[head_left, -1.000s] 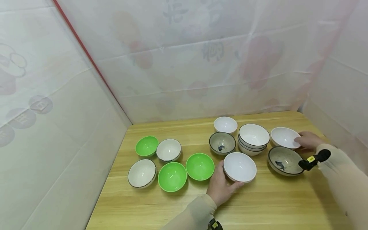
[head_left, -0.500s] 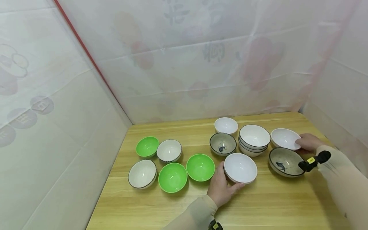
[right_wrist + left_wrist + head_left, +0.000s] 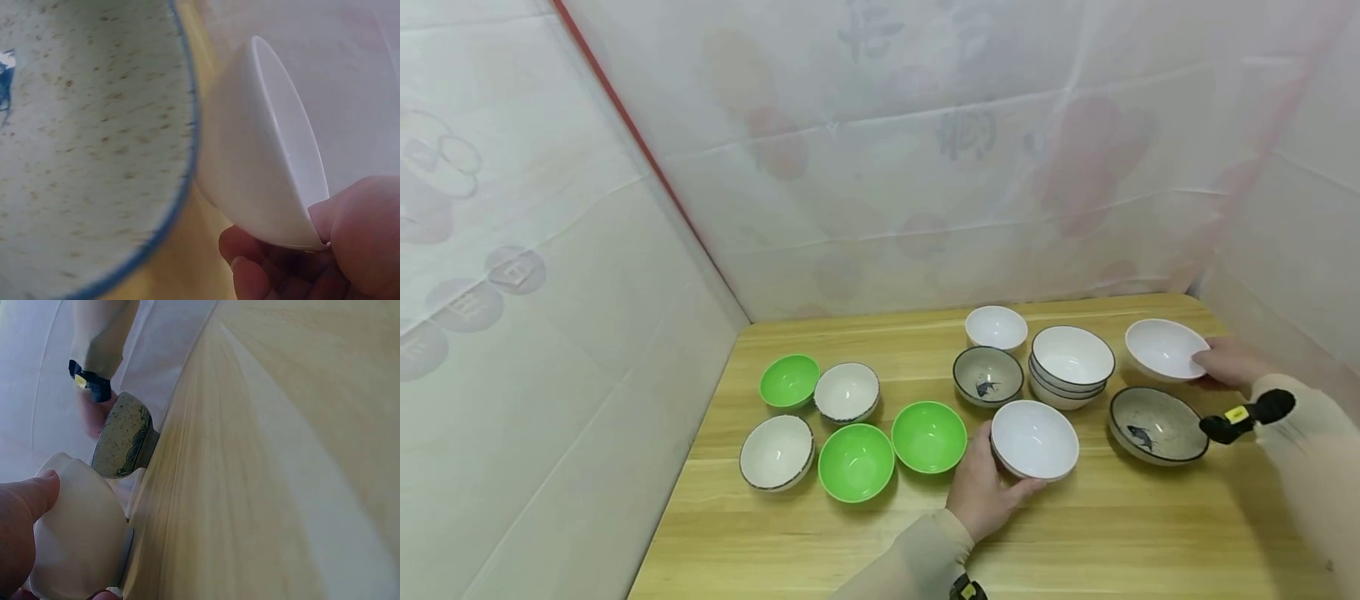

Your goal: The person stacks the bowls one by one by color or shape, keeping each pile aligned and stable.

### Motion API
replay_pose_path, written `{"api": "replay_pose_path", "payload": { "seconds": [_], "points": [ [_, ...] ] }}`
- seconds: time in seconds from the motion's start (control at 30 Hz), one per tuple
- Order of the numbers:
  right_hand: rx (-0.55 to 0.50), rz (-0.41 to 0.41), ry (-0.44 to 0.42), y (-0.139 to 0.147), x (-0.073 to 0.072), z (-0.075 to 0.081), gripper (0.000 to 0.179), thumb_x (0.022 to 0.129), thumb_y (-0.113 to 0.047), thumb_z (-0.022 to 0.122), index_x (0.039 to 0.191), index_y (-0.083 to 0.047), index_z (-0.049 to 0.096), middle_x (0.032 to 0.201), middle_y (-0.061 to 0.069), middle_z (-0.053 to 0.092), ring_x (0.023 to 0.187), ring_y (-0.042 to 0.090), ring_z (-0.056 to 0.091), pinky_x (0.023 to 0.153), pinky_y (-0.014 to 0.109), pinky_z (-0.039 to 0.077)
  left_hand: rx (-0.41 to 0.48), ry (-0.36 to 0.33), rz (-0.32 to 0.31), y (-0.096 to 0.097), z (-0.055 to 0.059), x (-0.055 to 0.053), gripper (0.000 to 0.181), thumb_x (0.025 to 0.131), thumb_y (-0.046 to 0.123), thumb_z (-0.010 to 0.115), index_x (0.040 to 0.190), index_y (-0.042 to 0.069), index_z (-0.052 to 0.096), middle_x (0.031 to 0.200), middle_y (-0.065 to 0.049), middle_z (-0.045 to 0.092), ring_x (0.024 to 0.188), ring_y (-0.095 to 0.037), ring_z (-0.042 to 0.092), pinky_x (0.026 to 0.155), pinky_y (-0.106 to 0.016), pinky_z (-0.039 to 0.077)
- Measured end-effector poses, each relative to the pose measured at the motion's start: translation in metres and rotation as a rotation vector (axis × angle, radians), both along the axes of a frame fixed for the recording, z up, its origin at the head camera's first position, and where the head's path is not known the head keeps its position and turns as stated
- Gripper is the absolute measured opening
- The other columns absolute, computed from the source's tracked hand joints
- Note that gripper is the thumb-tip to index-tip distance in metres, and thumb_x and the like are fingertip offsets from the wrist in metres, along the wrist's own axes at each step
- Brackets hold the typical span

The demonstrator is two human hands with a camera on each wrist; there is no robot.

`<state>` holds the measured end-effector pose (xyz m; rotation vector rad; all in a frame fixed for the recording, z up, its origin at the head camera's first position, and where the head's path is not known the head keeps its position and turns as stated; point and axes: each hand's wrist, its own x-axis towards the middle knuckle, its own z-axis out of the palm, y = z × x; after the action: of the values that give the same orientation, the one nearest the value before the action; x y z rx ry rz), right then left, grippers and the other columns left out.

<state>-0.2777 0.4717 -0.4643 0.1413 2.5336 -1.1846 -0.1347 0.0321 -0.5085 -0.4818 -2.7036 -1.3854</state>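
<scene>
Two hands: the left hand (image 3: 983,490) is curled round a near white bowl (image 3: 1034,437); the right hand (image 3: 1232,364) pinches a far white bowl (image 3: 1163,348).
Near white bowl: ahead and to the right of the left palm, thumb on its outer wall.
Far white bowl: at the right hand's fingertips, thumb inside the rim, fingers curled beneath; whether its base touches the worktop (image 3: 1112,542) I cannot tell.
Large speckled bowl (image 3: 1159,427): nearer the person than the right hand, dark fish motif inside.
Stacked white bowls (image 3: 1071,358): between the two hands and beyond the near white bowl, dark-rimmed, nested.
Small speckled bowl (image 3: 988,377): beyond the left hand, also bearing a fish.
Small white bowl (image 3: 996,327): farther out again from the left hand, just behind the small speckled bowl.
Green bowls (image 3: 930,437): three, all left of the left hand, the closest just beside its fingers.
Cream bowls (image 3: 777,452): two, well left of the left hand, among the green ones.
Black straps (image 3: 1247,417): one over each pale sleeve (image 3: 917,558), behind the hand.
</scene>
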Motion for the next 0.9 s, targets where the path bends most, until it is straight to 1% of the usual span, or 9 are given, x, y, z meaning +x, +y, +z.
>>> {"api": "replay_pose_path", "payload": {
  "seconds": [0.23, 0.33, 0.4, 0.47, 0.57, 0.67, 0.8, 0.83, 0.9],
  "points": [
    [-0.132, 0.005, 0.055, 0.0, 0.005, 0.025, 0.06, 0.106, -0.026, 0.024, 0.134, 0.025, 0.011, 0.085, 0.004, 0.062, 0.074, 0.015, 0.063, 0.068, 0.031, 0.056, -0.01, 0.001, 0.003, 0.002, 0.0, 0.002, 0.094, 0.072, 0.056, 0.077, 0.143, 0.013, 0.033, 0.133, 0.0, 0.047, 0.124, -0.013, 0.046, 0.106, -0.031, 0.038],
    [-0.181, -0.005, 0.093, -0.002, 0.008, 0.035, 0.057, 0.106, -0.032, 0.026, 0.13, 0.02, 0.025, 0.084, 0.003, 0.061, 0.072, 0.014, 0.061, 0.066, 0.03, 0.056, -0.014, 0.005, 0.005, 0.002, 0.0, 0.002, 0.094, 0.072, 0.056, 0.077, 0.143, 0.013, 0.033, 0.133, 0.0, 0.047, 0.124, -0.013, 0.047, 0.106, -0.031, 0.038],
    [-0.209, -0.003, 0.128, -0.004, 0.011, 0.041, 0.047, 0.105, -0.033, 0.029, 0.122, 0.009, 0.041, 0.083, 0.002, 0.061, 0.072, 0.015, 0.06, 0.065, 0.03, 0.055, -0.018, 0.011, 0.006, 0.003, -0.001, 0.003, 0.094, 0.072, 0.055, 0.077, 0.143, 0.013, 0.033, 0.133, 0.0, 0.047, 0.123, -0.013, 0.047, 0.106, -0.031, 0.038],
    [-0.223, 0.012, 0.16, -0.007, 0.013, 0.048, 0.036, 0.105, -0.034, 0.031, 0.114, -0.005, 0.05, 0.084, 0.002, 0.062, 0.073, 0.015, 0.059, 0.067, 0.029, 0.055, -0.018, 0.013, 0.005, 0.003, -0.001, 0.003, 0.095, 0.072, 0.055, 0.078, 0.143, 0.012, 0.032, 0.133, -0.001, 0.047, 0.124, -0.013, 0.047, 0.106, -0.031, 0.038],
    [-0.218, 0.035, 0.196, -0.015, 0.017, 0.057, 0.026, 0.105, -0.036, 0.031, 0.11, -0.021, 0.052, 0.088, -0.001, 0.062, 0.078, 0.013, 0.059, 0.07, 0.028, 0.054, -0.024, 0.014, 0.007, 0.003, -0.002, 0.003, 0.096, 0.072, 0.056, 0.077, 0.144, 0.012, 0.032, 0.134, -0.001, 0.047, 0.124, -0.014, 0.047, 0.106, -0.031, 0.038],
    [-0.186, 0.048, 0.218, -0.029, 0.021, 0.067, 0.031, 0.105, -0.039, 0.03, 0.118, -0.018, 0.049, 0.092, -0.002, 0.062, 0.082, 0.01, 0.06, 0.072, 0.027, 0.054, -0.034, 0.01, 0.013, 0.003, -0.001, 0.003, 0.097, 0.072, 0.057, 0.076, 0.145, 0.012, 0.031, 0.134, -0.002, 0.047, 0.124, -0.015, 0.047, 0.106, -0.032, 0.038],
    [-0.153, 0.066, 0.227, -0.049, 0.025, 0.078, 0.056, 0.104, -0.042, 0.028, 0.139, 0.002, 0.033, 0.097, -0.005, 0.06, 0.084, 0.009, 0.059, 0.072, 0.028, 0.054, -0.045, 0.011, 0.016, 0.002, 0.0, 0.002, 0.098, 0.072, 0.057, 0.076, 0.145, 0.012, 0.031, 0.135, -0.003, 0.047, 0.124, -0.015, 0.047, 0.105, -0.032, 0.038],
    [-0.151, 0.069, 0.228, -0.054, 0.026, 0.08, 0.061, 0.104, -0.043, 0.028, 0.14, 0.007, 0.029, 0.097, -0.006, 0.059, 0.083, 0.01, 0.059, 0.072, 0.028, 0.054, -0.046, 0.012, 0.015, 0.002, 0.0, 0.002, 0.098, 0.072, 0.057, 0.076, 0.145, 0.012, 0.03, 0.135, -0.003, 0.047, 0.124, -0.015, 0.047, 0.105, -0.032, 0.038],
    [-0.166, 0.07, 0.232, -0.064, 0.027, 0.084, 0.061, 0.104, -0.043, 0.029, 0.14, 0.006, 0.029, 0.097, -0.007, 0.06, 0.083, 0.01, 0.06, 0.072, 0.028, 0.054, -0.044, 0.02, 0.011, 0.002, 0.001, 0.001, 0.097, 0.073, 0.057, 0.076, 0.145, 0.011, 0.03, 0.134, -0.004, 0.048, 0.124, -0.015, 0.047, 0.105, -0.033, 0.039]
  ]
}}
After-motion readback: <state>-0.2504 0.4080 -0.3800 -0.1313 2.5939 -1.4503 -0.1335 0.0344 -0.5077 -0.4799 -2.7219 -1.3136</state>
